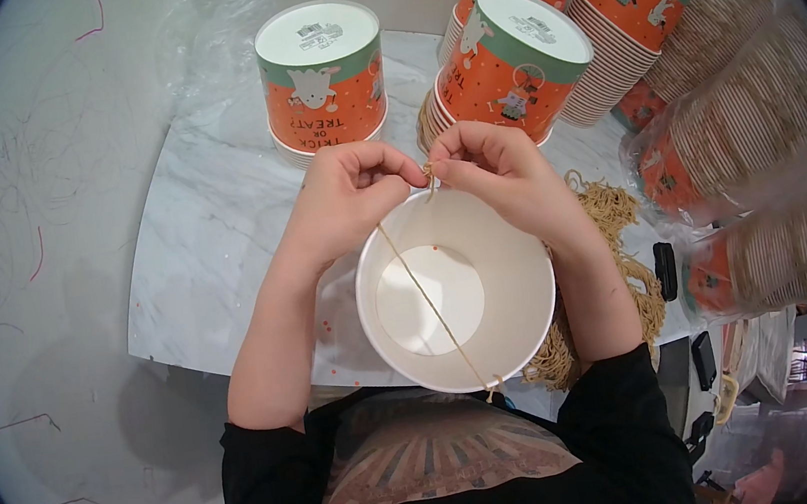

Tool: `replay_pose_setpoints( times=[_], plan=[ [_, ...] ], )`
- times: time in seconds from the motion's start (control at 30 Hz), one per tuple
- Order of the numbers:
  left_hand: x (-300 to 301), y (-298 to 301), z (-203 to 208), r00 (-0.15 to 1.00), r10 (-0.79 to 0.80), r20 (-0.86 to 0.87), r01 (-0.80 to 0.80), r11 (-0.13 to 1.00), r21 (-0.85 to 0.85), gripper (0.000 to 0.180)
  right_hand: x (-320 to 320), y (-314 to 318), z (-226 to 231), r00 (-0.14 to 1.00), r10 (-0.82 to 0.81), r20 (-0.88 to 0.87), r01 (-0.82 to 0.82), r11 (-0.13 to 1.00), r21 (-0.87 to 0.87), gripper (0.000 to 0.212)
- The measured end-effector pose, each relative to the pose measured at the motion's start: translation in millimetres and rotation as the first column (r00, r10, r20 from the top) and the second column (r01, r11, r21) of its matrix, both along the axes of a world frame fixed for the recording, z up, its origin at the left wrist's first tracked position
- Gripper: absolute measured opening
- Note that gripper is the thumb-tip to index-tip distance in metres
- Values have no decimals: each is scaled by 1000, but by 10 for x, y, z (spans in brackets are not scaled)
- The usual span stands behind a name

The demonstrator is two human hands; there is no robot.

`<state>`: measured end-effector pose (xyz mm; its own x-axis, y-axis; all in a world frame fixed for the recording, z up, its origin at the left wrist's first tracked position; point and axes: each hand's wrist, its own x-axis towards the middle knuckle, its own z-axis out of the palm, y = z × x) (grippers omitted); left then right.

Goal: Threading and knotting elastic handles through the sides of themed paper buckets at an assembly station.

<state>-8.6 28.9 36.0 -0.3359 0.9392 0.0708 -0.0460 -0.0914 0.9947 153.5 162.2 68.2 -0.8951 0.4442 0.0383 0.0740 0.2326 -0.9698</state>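
A round paper bucket, white inside, stands mouth up close in front of me. A thin tan cord crosses its mouth from the near rim, where a knotted end hangs outside, up toward the far rim. At that far rim my left hand and my right hand meet, both with fingertips pinched on the cord's other end. A small tangle of cord shows between them. Just where the cord passes through the rim there is hidden by my fingers.
An upside-down orange and green bucket stack stands beyond my left hand. More bucket stacks are behind my right hand, with plastic-wrapped stacks farther right. A heap of loose tan cords lies by my right forearm on the marbled table.
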Motion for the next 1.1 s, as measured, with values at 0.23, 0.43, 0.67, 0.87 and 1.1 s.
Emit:
replay_pose_setpoints(
  times=[0.23,0.43,0.67,0.87,1.1],
  plan=[
    [-2,-1,-64,1000,8,29,-10,999,41,14,-6,-69,29,998,-21,-57,32,982,186,14],
    [-15,5,-21,998,38,55,-40,998,39,12,-23,-87,25,997,-26,-68,45,951,305,18],
    [-14,-5,2,997,35,67,-37,999,22,7,-17,-54,-18,998,-41,-54,56,947,317,19],
    [-50,-20,9,997,21,68,-22,1000,10,6,4,-50,12,998,-33,55,21,978,209,9],
    [-83,-17,12,997,8,72,-7,1000,-8,4,13,-35,6,996,-43,82,30,987,158,7]
  ],
)
